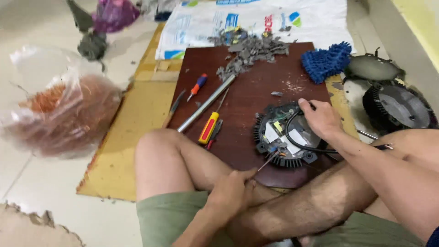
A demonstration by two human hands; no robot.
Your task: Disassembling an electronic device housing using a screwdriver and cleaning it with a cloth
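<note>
Matt dark wooden board (256, 77); glossy clear plastic bag (59, 105) at nine o'clock; fluffy blue cloth mitt (325, 61); smooth metal rod (206, 103).

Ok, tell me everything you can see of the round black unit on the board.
The round black unit lies flat on the dark red board, open side up, near the person's crossed legs. Its rim is finned all round, like a heat sink. Inside sit a circuit board with white and yellow parts and a looping black cable. The right hand rests on its upper edge; the left hand pokes a thin tool into its lower edge.
</note>
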